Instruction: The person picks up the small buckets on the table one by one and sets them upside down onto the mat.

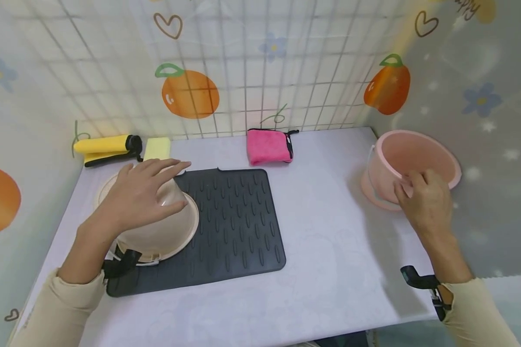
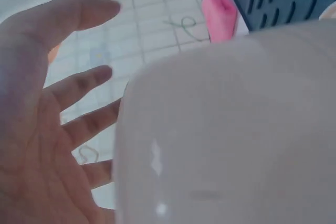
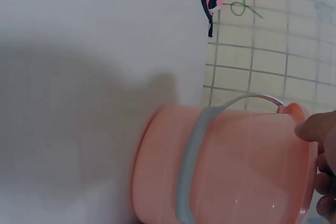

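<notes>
A beige bucket (image 1: pixel 156 236) sits upside down on the dark ridged drying mat (image 1: pixel 239 221), its rim against the mat. Over its raised base is my left hand (image 1: pixel 139 193), fingers spread. In the left wrist view the smooth bucket fills the right side beside the palm; whether the hand touches it I cannot tell. On the right, a pink bucket (image 1: pixel 384 168) has its opening upward. My right hand (image 1: pixel 430 202) pinches its near rim, thumb outside and fingers over the edge. The grey handle (image 3: pixel 191 166) hangs down against the pink bucket's side.
A folded pink cloth (image 1: pixel 269 147) lies at the back of the white table (image 1: pixel 325 289). At the back left are a yellow and black roll (image 1: pixel 106 149) and a pale yellow square (image 1: pixel 157 148). Behind stands a wire grid (image 1: pixel 286 86) under a printed sheet.
</notes>
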`<state>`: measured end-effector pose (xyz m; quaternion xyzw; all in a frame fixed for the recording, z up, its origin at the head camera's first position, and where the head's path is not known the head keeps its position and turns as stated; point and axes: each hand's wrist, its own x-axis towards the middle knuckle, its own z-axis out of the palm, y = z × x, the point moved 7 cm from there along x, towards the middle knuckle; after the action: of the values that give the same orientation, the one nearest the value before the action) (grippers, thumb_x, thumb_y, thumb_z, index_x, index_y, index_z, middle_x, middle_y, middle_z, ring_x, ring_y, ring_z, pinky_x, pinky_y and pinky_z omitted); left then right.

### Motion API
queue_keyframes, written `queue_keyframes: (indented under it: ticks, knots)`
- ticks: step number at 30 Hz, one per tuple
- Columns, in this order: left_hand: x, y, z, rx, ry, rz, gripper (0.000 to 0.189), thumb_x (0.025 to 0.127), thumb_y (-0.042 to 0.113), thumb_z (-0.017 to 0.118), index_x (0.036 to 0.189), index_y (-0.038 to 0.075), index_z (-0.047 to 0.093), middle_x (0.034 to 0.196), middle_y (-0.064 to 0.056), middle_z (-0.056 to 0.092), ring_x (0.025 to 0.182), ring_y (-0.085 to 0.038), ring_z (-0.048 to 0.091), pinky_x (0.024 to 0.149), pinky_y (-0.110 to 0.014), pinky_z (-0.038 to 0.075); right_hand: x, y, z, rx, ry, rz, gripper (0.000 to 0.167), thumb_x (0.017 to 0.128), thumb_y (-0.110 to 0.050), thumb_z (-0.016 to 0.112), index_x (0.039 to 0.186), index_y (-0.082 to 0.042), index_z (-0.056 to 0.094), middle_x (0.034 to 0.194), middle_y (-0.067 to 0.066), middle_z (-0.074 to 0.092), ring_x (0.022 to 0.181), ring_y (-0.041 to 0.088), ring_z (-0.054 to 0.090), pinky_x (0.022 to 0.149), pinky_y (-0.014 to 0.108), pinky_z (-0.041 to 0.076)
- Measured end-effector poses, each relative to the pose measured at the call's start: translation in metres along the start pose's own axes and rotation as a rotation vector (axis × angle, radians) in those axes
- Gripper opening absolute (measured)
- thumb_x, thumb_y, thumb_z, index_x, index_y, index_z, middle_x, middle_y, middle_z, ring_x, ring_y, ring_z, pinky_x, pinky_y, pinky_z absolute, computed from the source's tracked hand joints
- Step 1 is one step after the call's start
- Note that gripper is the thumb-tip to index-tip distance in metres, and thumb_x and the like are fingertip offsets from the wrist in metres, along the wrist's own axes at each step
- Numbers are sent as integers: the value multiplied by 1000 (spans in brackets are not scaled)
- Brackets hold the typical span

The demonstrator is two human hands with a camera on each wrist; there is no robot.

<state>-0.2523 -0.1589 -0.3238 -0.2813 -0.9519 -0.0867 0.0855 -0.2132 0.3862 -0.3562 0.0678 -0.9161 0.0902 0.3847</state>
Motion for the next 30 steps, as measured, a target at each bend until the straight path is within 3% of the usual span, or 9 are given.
queue_keyframes:
  ticks: [4, 11, 22, 30]
  knots:
    - [9, 11, 3, -12, 42, 6, 70, 86, 49, 68, 149, 28, 48, 145, -6, 52, 130, -34, 47, 99, -69, 30, -1, 0, -1, -4, -9, 12, 26, 80, -1, 80, 98, 11, 66, 87, 23, 52, 77, 41, 50, 64, 53, 43]
    - [16, 21, 15, -14, -9, 5, 70, 88, 51, 66, 151, 29, 45, 147, -6, 49, 132, -36, 45, 103, -67, 27, 1, 1, -2, 0, -19, 17, 24, 81, -1, 80, 96, 10, 65, 87, 22, 50, 75, 39, 49, 60, 51, 42]
    - [28, 36, 21, -3, 34, 51, 75, 87, 59, 64, 152, 29, 43, 150, -5, 45, 135, -36, 39, 105, -69, 26, 1, 1, 1, -45, -70, 18, 23, 82, -3, 80, 93, 8, 65, 85, 20, 49, 73, 36, 48, 59, 50, 43]
    - [30, 41, 28, -19, 9, 47, 75, 87, 59, 64, 153, 29, 43, 150, -4, 44, 136, -35, 39, 106, -73, 22, 8, 0, 2, -46, -98, -11, 16, 84, -1, 78, 88, 7, 66, 79, 18, 50, 68, 36, 48, 54, 48, 42]
